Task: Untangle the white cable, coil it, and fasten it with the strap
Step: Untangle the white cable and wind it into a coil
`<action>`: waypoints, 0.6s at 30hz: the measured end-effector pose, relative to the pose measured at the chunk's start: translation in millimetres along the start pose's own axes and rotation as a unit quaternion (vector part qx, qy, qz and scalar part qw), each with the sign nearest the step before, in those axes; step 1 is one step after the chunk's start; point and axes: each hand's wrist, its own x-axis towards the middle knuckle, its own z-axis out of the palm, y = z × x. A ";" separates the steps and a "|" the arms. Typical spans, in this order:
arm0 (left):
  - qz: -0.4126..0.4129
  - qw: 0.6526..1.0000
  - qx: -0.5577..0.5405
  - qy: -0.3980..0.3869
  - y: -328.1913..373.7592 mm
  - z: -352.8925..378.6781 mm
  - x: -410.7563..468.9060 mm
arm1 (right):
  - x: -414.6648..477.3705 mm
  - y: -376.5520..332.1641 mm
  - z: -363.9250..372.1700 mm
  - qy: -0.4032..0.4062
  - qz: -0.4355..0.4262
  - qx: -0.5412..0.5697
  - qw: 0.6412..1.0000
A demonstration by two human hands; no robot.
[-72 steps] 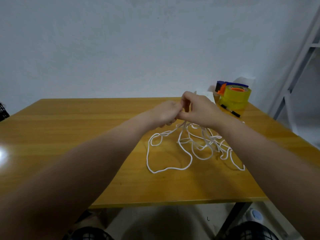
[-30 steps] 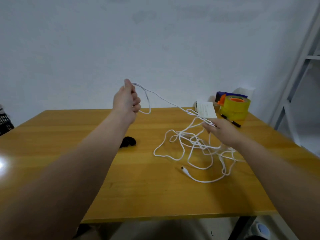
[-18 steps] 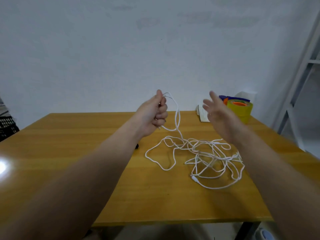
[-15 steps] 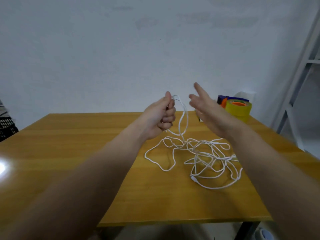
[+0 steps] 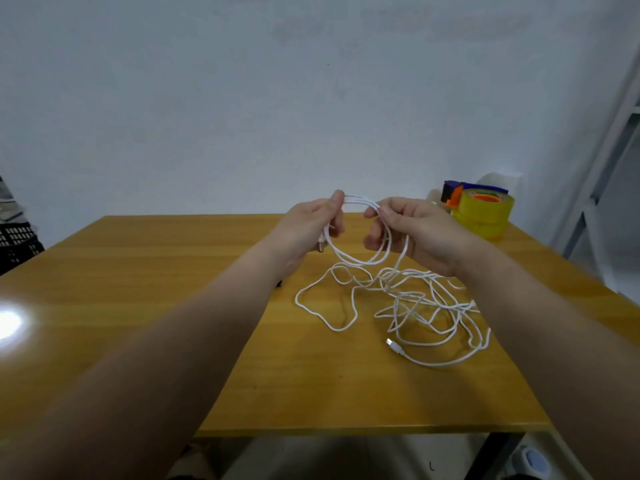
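Both your hands grip one small loop of the white cable (image 5: 360, 261): left hand (image 5: 311, 225) and right hand (image 5: 412, 226) pinch its top; the rest lies tangled on the table (image 5: 138, 271).

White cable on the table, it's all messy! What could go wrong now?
1. Most of the white cable lies tangled on the table; pulling more into the held-up loop could tighten a knot.
2. The loose plug might snag in those strands when it gets dragged through.
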 end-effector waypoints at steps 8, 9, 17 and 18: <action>-0.110 0.910 -0.396 -0.044 3.2 15.9 -0.4 | 9.4 6.4 13.3 0.107 -0.001 0.052 0.993; -0.123 0.898 -0.416 -0.077 3.3 15.1 -1.1 | 10.7 7.7 13.4 0.131 -0.006 0.046 0.990; -0.148 0.885 -0.387 -0.213 11.2 9.9 -9.9 | 13.5 8.1 19.2 0.178 -0.029 0.034 0.983; -0.149 0.888 -0.384 -0.206 12.7 11.0 -10.4 | 13.7 8.4 19.4 0.177 -0.031 0.034 0.983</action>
